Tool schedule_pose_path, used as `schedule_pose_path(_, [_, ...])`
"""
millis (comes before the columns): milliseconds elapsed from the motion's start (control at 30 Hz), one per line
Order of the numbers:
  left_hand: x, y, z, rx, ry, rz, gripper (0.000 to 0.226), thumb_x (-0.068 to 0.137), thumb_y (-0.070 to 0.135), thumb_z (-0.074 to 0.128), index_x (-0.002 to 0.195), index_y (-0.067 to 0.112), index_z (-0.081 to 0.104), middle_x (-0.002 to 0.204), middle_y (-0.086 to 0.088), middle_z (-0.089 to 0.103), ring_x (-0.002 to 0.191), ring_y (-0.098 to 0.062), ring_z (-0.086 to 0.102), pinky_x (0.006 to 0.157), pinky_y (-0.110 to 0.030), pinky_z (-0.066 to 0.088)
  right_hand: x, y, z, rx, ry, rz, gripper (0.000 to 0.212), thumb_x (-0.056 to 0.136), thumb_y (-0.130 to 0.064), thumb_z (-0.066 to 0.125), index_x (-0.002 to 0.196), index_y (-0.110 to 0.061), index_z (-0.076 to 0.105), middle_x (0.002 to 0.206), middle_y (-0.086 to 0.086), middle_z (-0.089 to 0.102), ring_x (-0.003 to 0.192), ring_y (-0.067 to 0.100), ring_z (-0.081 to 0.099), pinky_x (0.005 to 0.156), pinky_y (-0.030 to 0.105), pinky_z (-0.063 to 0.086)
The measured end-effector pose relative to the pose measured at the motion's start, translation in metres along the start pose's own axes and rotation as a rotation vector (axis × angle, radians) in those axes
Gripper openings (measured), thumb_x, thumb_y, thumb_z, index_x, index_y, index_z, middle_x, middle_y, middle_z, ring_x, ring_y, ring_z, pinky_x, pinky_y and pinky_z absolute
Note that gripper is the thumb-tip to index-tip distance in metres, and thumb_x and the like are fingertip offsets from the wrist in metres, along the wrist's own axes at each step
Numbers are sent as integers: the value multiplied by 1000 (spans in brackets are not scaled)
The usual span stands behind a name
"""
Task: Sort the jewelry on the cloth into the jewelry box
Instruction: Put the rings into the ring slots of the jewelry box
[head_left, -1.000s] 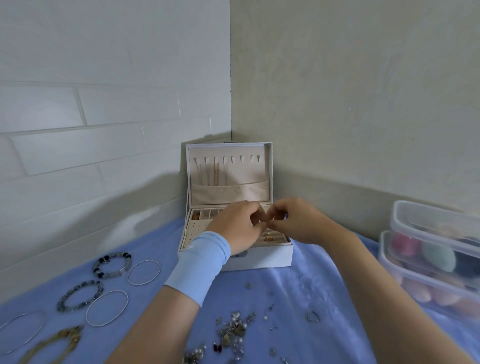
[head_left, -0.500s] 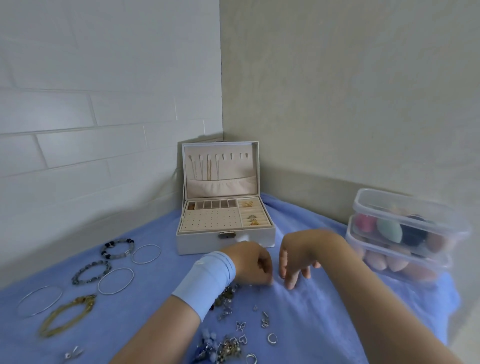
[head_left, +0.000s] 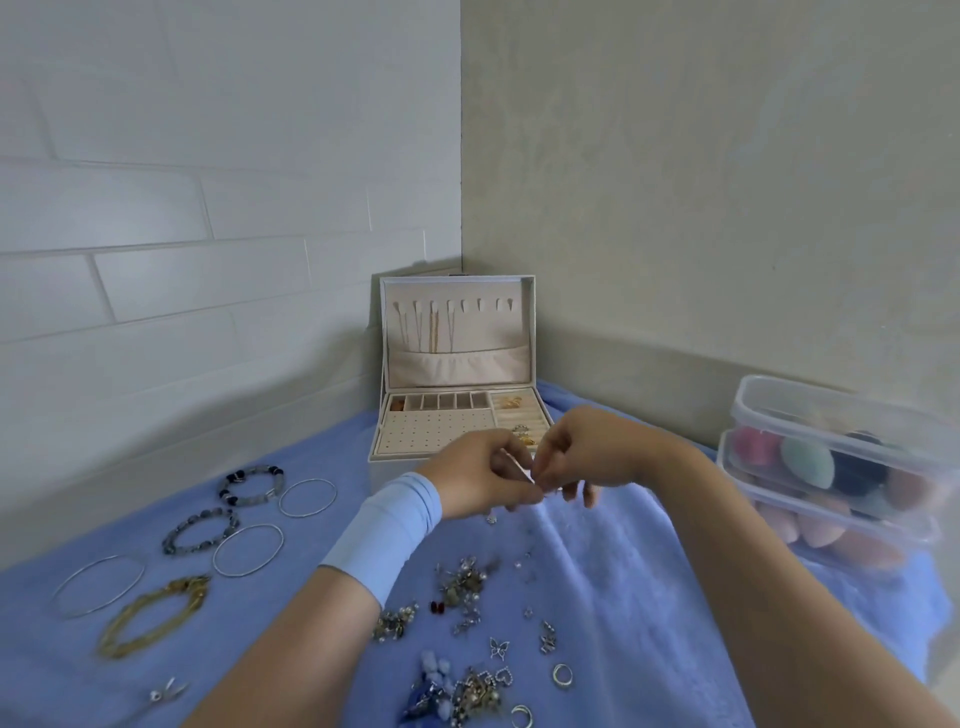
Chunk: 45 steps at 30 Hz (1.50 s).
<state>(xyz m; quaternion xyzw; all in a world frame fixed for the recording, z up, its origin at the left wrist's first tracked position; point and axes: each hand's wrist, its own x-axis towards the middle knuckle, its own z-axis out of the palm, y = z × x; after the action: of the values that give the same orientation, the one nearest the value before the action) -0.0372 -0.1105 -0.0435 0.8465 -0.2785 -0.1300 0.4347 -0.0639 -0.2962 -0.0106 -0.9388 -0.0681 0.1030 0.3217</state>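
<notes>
Both hands are up off the cloth now, meeting just in front of the jewelry box. Half a second ago they were down on the cloth by the pile of small pieces; a second ago, over the box. Left hand and right hand are pinched fingertip to fingertip around something tiny — can't tell what, probably an earring. My guess is another pickup, heading to the box. Bracelets and bangles lie untouched left of the box, so lots left to sort.
</notes>
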Motion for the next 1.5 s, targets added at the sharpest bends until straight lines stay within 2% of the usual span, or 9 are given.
schedule_pose_path(267, [16, -5, -30, -270, 300, -9, 18, 83, 12, 76, 97, 10, 66, 81, -9, 74, 66, -15, 67, 61, -30, 56, 30, -16, 1, 504, 252, -137, 5, 87, 1, 74, 92, 1, 73, 75, 14, 74, 68, 20, 72, 59, 28, 59])
schedule_pose_path(467, [46, -6, -52, -18, 414, 46, 8, 85, 23, 76, 86, 28, 70, 76, 6, 73, 61, -4, 64, 67, -22, 53, 59, -19, -8, 449, 352, -161, 6, 83, -7, 79, 87, -8, 75, 70, 4, 74, 63, 18, 70, 47, 26, 51])
schedule_pose_path(600, [66, -6, -55, 18, 484, 107, 10, 86, 21, 74, 95, 21, 74, 80, 7, 72, 59, 4, 61, 60, -9, 46, 80, -14, -15, 424, 416, -153, 7, 86, -5, 76, 89, -10, 73, 65, -1, 72, 54, 17, 66, 43, 24, 44])
schedule_pose_path(667, [77, -6, -56, 10, 505, 112, 11, 86, 20, 73, 97, 23, 73, 82, 9, 72, 63, 1, 64, 62, -14, 51, 91, -8, -22, 397, 426, -148, 9, 85, -4, 77, 91, -9, 73, 71, 2, 75, 52, 19, 61, 50, 26, 49])
schedule_pose_path(767, [93, -7, -57, 56, 473, 87, 14, 89, 21, 69, 101, 28, 70, 87, 14, 72, 72, -6, 66, 62, -20, 50, 110, 4, -31, 315, 465, -102, 10, 83, -5, 79, 83, -14, 76, 68, -1, 74, 54, 18, 59, 58, 33, 55])
schedule_pose_path(867, [108, -10, -57, 244, 394, 72, 20, 94, 21, 60, 111, 30, 67, 103, 16, 68, 89, -6, 62, 74, -21, 48, 129, 15, -31, 213, 533, -55, 13, 82, -12, 81, 79, -23, 75, 68, -10, 71, 52, 2, 59, 61, 28, 53])
schedule_pose_path(1067, [127, -30, -58, 448, 251, -3, 37, 98, 9, 46, 127, 26, 62, 127, 5, 64, 114, -16, 59, 99, -31, 47, 154, 24, -20, -21, 548, 22, 9, 81, -24, 79, 83, -31, 75, 82, -14, 72, 83, 9, 68, 80, 31, 56])
schedule_pose_path(1333, [138, -48, -52, 526, 287, 48, 14, 99, 22, 50, 96, 23, 63, 89, 3, 63, 87, -21, 61, 78, -34, 49, 162, 28, -24, -200, 489, 40, 4, 80, -29, 79, 80, -30, 75, 82, -12, 70, 82, 13, 66, 73, 29, 54])
schedule_pose_path(1500, [140, -51, -49, 608, 242, 53, 30, 101, 32, 47, 123, 36, 67, 115, 2, 61, 114, -23, 48, 100, -42, 41, 159, 29, -28, -204, 389, 38, 15, 88, -27, 72, 78, -37, 74, 80, -16, 68, 82, 9, 63, 70, 25, 50])
